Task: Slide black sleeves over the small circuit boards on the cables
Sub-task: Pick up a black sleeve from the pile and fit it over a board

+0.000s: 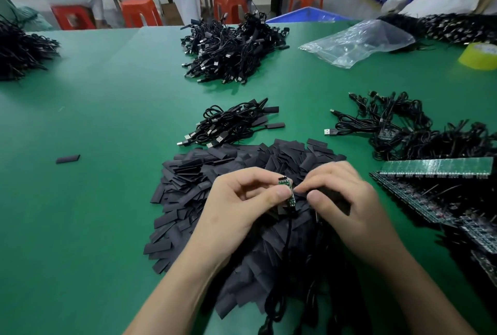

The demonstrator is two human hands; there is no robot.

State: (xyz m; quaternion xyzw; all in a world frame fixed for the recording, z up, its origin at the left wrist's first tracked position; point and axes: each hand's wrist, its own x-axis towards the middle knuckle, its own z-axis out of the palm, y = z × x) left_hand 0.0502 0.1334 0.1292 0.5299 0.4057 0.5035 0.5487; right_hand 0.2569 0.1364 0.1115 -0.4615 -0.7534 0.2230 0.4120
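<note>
While left hand [242,201] pinches 1 board [286,189], right hand [347,187] pinches 1 sleeve [333,197].

Small green circuit board [285,184] sits upright and bare, its black cable [289,230] dangling over a big heap of flat black sleeves [185,189].

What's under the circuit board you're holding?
A heap of black sleeves on the green table; the circuit board's cable runs down over it. Whatever lies beneath the heap is covered.
</note>
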